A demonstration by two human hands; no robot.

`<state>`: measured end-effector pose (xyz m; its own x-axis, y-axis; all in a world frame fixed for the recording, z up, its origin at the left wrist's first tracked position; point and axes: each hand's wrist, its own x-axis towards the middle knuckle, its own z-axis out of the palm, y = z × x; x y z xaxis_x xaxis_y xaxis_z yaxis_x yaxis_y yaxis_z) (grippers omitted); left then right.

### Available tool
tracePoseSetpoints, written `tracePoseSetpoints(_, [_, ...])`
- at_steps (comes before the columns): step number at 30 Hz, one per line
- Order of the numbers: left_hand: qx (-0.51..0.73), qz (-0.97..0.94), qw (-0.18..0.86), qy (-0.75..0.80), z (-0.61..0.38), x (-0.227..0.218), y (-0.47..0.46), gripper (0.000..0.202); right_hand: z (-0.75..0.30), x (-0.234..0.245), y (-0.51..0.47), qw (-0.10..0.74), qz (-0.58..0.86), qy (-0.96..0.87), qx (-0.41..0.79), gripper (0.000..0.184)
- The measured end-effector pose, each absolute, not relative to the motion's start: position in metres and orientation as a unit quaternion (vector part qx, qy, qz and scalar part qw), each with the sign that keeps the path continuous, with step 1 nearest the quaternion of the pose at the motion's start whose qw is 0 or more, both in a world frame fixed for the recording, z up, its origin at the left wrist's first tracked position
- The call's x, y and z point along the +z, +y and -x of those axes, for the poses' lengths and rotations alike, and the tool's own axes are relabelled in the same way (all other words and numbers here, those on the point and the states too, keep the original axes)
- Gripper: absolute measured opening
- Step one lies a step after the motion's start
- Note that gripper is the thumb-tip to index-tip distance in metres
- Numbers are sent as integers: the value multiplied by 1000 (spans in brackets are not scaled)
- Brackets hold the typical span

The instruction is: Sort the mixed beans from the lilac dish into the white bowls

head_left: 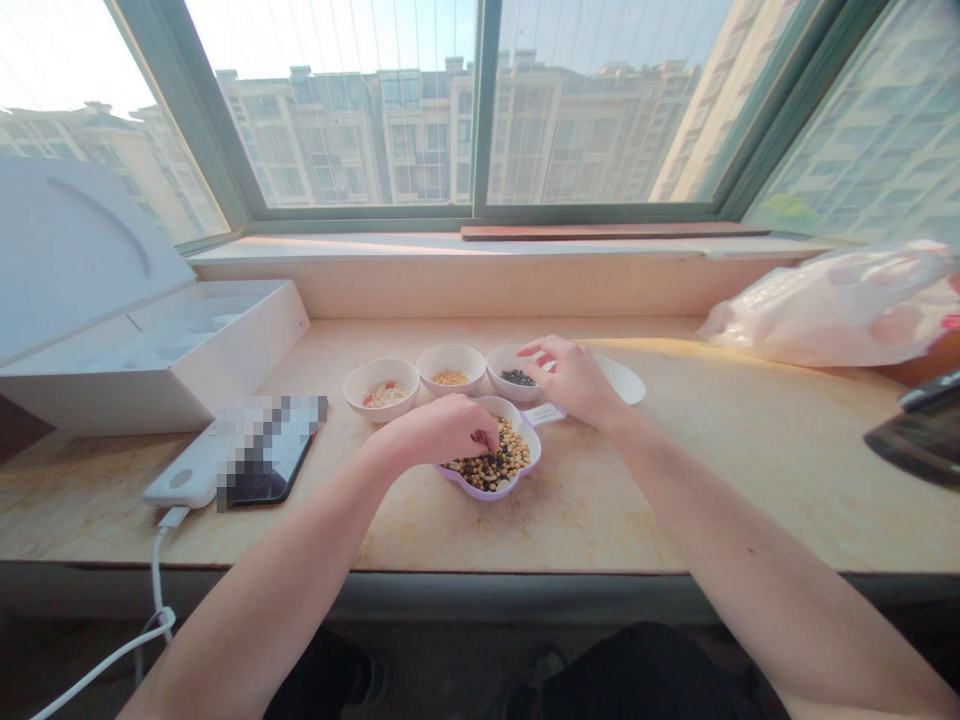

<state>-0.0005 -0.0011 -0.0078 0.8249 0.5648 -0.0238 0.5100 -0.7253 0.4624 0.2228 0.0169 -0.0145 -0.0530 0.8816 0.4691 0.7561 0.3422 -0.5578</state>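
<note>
Mixed beans (511, 464) in the lilac bowl (487, 493), right at my left fingertips | left hand (450, 428) curled in, catch unclear | right hand (570, 380) loosely parted, at the black-bean bowl (511, 393)'s edge, hold unclear

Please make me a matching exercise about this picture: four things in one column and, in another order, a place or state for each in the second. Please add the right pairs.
1. Left hand
2. Right hand
3. Plastic bag
4. White box

A. At the right side of the counter, beyond the bowls
B. With fingertips at the light and dark pieces in the purple-edged bowl
C. At the left side, with its lid raised
D. With fingers over the bowl of small dark pieces

Pairs: 1-B, 2-D, 3-A, 4-C
</note>
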Motion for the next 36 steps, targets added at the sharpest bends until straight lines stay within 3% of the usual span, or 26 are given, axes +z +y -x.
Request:
tracePoseSetpoints(7, [116,-921,193,318,1,-7,0,14,-222,-9,14,393,573,-707,128,19])
tracePoseSetpoints(11, [210,-894,149,365,4,-3,1,9,-220,-4,8,366,537,-704,287,25])
tracePoseSetpoints(16, [309,-871,125,360,6,-3,3,9,-215,-3,1,267,422,-710,497,29])
tracePoseSetpoints(21, [325,-877,128,330,4,-8,4,12,-208,-9,0,276,412,-673,549,41])
tracePoseSetpoints(28, [298,-865,129,382,2,-9,2,15,-209,-12,2,295,438,-676,513,37])
tracePoseSetpoints(32, [196,-899,114,375,3,-9,0,6,-215,-13,9,368,502,-714,320,24])
tracePoseSetpoints(36, [95,-944,98,300,2,-11,-2,21,-223,-20,20,374,558,-731,119,20])
